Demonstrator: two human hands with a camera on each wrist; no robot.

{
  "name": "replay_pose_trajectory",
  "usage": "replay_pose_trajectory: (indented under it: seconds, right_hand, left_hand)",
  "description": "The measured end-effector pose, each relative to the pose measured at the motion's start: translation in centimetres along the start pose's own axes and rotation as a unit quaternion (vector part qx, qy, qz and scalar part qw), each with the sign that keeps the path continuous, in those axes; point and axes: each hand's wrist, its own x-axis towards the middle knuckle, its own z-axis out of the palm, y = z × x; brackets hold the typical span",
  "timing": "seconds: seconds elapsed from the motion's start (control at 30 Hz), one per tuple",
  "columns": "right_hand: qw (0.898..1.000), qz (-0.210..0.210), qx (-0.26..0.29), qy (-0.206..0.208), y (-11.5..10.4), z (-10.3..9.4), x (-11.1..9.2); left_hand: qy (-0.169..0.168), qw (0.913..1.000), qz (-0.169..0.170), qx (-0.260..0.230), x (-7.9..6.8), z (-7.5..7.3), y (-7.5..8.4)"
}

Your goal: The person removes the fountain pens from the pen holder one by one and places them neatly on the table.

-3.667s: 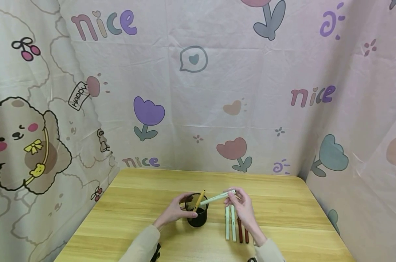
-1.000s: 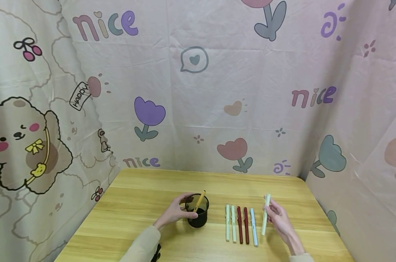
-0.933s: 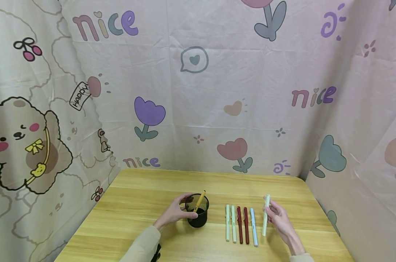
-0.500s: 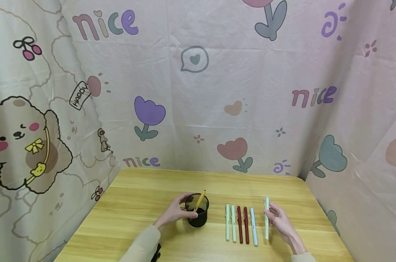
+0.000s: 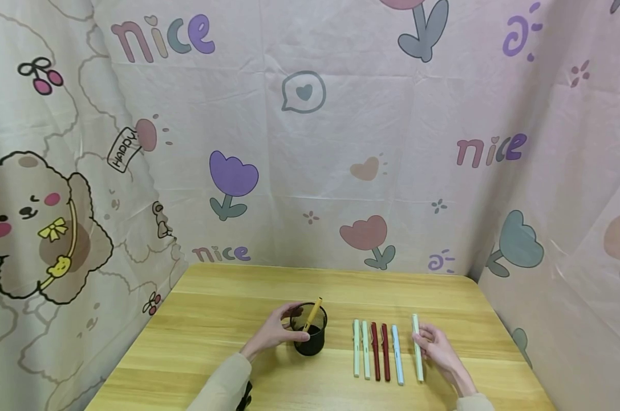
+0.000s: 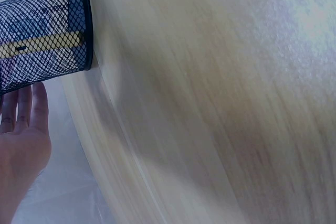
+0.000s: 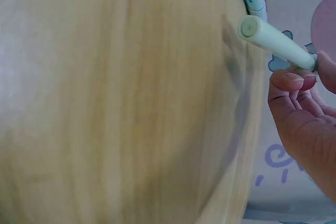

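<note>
My left hand (image 5: 276, 331) grips a black mesh pen holder (image 5: 312, 344), thumb in front and fingers behind. One yellow pen (image 5: 313, 314) leans inside it; the left wrist view shows that pen (image 6: 47, 43) through the mesh (image 6: 39, 69). At the right, my right hand (image 5: 440, 349) pinches a pale green pen (image 5: 417, 351) near its upper part. In the right wrist view this pen (image 7: 281, 44) points its end towards the camera; whether it touches the table, I cannot tell. Left of it lies a light blue pen (image 5: 397, 357).
Two dark red pens (image 5: 375, 353) and two light green pens (image 5: 356, 349) continue the row to the left, roughly parallel. Everything stands on a wooden table (image 5: 227, 291). A printed curtain (image 5: 310, 148) hangs behind the table and along both sides.
My right hand has carried the pale green pen from the holder to the right end of the row, then lowered it and turned it near parallel with the others. The left hand has stayed put.
</note>
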Motion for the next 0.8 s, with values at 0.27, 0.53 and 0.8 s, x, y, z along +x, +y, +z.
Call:
replay_pose_trajectory:
  seconds: [0.27, 0.53, 0.8]
  right_hand:
    - [1.000, -0.001, -0.008, -0.015, 0.6, 0.1, 0.3]
    - [1.000, 0.002, -0.009, -0.028, 0.8, 0.3, 0.5]
    - [0.999, 0.008, -0.020, -0.026, 1.3, 0.5, 0.7]
  left_hand:
    - [0.003, 1.0000, -0.003, 0.003, 0.1, 0.0, -0.1]
    - [0.005, 1.0000, 0.000, 0.007, 0.1, 0.1, -0.1]
    - [0.004, 1.0000, -0.003, 0.005, 0.0, 0.0, -0.2]
